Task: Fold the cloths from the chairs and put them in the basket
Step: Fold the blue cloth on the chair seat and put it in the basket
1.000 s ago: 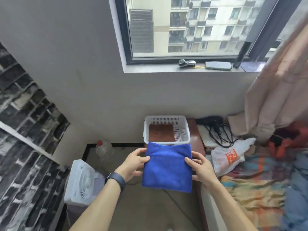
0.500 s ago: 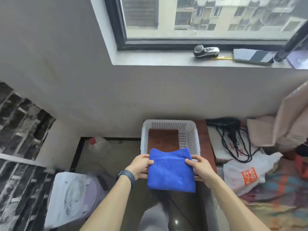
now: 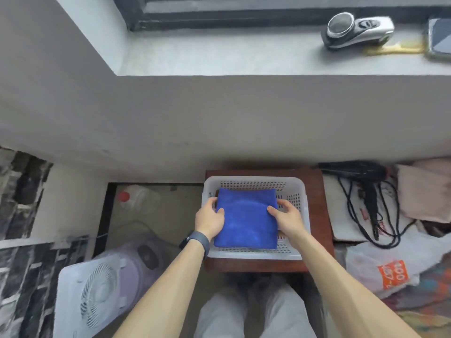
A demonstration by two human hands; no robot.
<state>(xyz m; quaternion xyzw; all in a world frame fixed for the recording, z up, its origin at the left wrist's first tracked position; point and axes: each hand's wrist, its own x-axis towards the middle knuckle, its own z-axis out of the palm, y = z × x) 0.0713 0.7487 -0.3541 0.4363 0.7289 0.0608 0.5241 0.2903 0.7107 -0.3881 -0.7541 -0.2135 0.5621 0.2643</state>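
Our left hand point(image 3: 210, 219) and right hand point(image 3: 288, 217) each grip a side edge of the folded blue cloth point(image 3: 246, 220), thumbs on top. The cloth lies within the walls of the white basket point(image 3: 253, 181), which stands on the brown surface point(image 3: 317, 203). From the basket we list: bottle point(image 3: 136, 198) at 9 o'clock, white fan point(image 3: 97, 293) at 8, black hair dryer point(image 3: 361, 172) at 2, plastic bag point(image 3: 390, 269) at 4.
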